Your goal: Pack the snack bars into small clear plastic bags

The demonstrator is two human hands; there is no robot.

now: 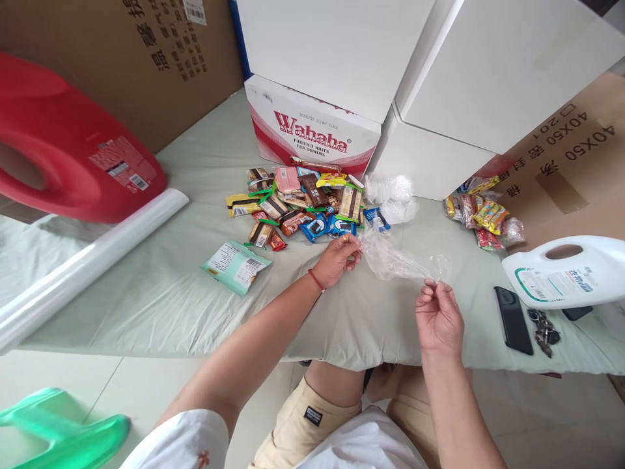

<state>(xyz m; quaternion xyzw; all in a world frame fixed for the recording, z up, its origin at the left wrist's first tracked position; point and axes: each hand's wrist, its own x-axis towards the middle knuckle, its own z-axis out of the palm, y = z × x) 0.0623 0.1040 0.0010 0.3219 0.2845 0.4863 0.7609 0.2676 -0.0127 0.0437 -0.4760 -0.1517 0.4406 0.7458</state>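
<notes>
A clear plastic bag [390, 254] is stretched between my two hands above the cloth. My left hand [336, 260], with a red cord at the wrist, pinches its left end. At the other end, my right hand [439, 312] grips the bag between thumb and fingers. Just beyond my left hand lies a pile of wrapped snacks [293, 208] in brown, blue, yellow and pink. A mint-green snack packet [236, 266] rests apart from it, nearer the front. Behind the bag sit bundled clear plastic bags [390, 189].
A white Wahaha carton [312, 130] stands behind the pile. Left are a red jug [73, 143] and a plastic film roll [97, 267]. Bagged snacks [483, 215], a white detergent bottle [569, 270], a phone [513, 319] and keys [543, 332] lie right.
</notes>
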